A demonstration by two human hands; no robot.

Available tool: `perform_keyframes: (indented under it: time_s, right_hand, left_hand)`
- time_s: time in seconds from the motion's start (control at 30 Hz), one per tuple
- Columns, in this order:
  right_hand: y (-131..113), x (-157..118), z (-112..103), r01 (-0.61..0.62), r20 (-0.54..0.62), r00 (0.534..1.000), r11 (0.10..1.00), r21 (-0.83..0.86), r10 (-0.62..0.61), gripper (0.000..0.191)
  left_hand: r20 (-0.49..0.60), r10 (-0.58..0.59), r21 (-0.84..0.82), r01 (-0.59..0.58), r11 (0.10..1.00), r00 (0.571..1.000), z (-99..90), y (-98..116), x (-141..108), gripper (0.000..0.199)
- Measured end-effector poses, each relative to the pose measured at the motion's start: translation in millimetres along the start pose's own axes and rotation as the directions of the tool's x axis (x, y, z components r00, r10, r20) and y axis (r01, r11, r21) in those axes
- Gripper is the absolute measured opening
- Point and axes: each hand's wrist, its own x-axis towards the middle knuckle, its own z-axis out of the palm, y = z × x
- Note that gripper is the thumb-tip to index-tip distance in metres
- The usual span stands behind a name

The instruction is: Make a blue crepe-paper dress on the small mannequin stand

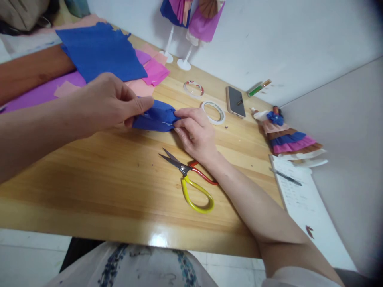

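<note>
A small folded strip of blue paper (pixel 158 115) is held just over the wooden table. My left hand (pixel 113 103) pinches its left end between thumb and fingers. At its gathered right end, the fingertips of my right hand (pixel 196 133) are closed on it. Scissors (pixel 183 169) with one yellow and one red handle lie below my right hand, blades parted. A white tape roll (pixel 213 113) rests just beyond that hand, and a patterned ring of tape (pixel 194 88) lies farther back.
Coloured paper sheets, a blue one (pixel 101 52) on top, cover the back left. A phone (pixel 235 101), a doll in a layered skirt (pixel 290 137) and a paper sheet with a pen (pixel 299 195) are at right. Two white stands (pixel 184 63) hold skirts by the wall.
</note>
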Motion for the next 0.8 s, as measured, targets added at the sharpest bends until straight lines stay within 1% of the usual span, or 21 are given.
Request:
perform_keyframes:
  time_s: [0.07, 0.1, 0.17, 0.3, 0.37, 0.43, 0.53, 0.57, 0.6, 0.63, 0.7, 0.8]
  right_hand:
    - [-1, 0, 0, -0.009, 0.005, 1.0, 1.0, -0.001, 0.009, 0.02]
    - [-1, 0, 0, -0.013, 0.006, 1.0, 1.0, -0.006, 0.013, 0.02]
    - [-2, 0, 0, -0.015, 0.007, 1.0, 1.0, -0.023, 0.015, 0.02]
    - [-2, 2, 0, -0.003, -0.001, 1.0, 1.0, -0.026, 0.003, 0.019]
    - [-3, 2, 1, 0.005, -0.015, 1.0, 1.0, -0.019, -0.005, 0.019]
    - [-3, 3, 1, 0.007, -0.024, 1.0, 1.0, -0.025, -0.008, 0.019]
    - [-4, 3, 2, 0.005, -0.023, 1.0, 0.999, -0.036, -0.006, 0.019]
    - [-4, 2, 2, 0.006, -0.022, 1.0, 0.999, -0.034, -0.007, 0.018]
    - [-4, 2, 2, 0.01, -0.022, 1.0, 0.999, -0.03, -0.011, 0.017]
    - [-4, 2, 2, 0.014, -0.024, 1.0, 1.0, -0.027, -0.015, 0.017]
    - [-3, 3, 2, 0.023, -0.022, 0.999, 0.999, -0.029, -0.024, 0.017]
    - [-2, 3, 3, 0.026, -0.014, 1.0, 0.998, -0.052, -0.026, 0.019]
  left_hand:
    - [-0.044, -0.038, -0.078, 0.035, 0.996, 0.998, -3.0, 0, -3, 0.053]
    - [-0.057, -0.04, -0.087, 0.035, 0.996, 0.998, -4.2, -1, -4, 0.055]
    - [-0.078, 0.001, -0.03, -0.004, 1.0, 0.997, -5.7, -3, -3, 0.055]
    - [-0.143, 0.162, 0.198, -0.132, 0.971, 0.976, -6.0, -5, -4, 0.053]
    - [-0.173, 0.204, 0.239, -0.159, 0.958, 0.964, -4.8, -4, -6, 0.045]
    - [-0.226, 0.212, 0.219, -0.163, 0.962, 0.951, -2.8, -4, -8, 0.036]
    - [-0.286, 0.219, 0.083, -0.204, 0.976, 0.933, 0.5, -6, -9, 0.025]
    - [-0.273, 0.212, 0.005, -0.219, 0.976, 0.938, 1.5, -7, -9, 0.024]
    - [-0.248, 0.189, -0.083, -0.215, 0.973, 0.95, 2.3, -8, -9, 0.029]
    - [-0.213, 0.151, -0.176, -0.19, 0.966, 0.965, 3.1, -8, -9, 0.036]
    - [-0.131, 0.052, -0.352, -0.095, 0.931, 0.99, 4.2, -8, -8, 0.048]
    - [-0.052, -0.064, -0.519, 0.028, 0.854, 0.997, 4.1, -4, -8, 0.056]
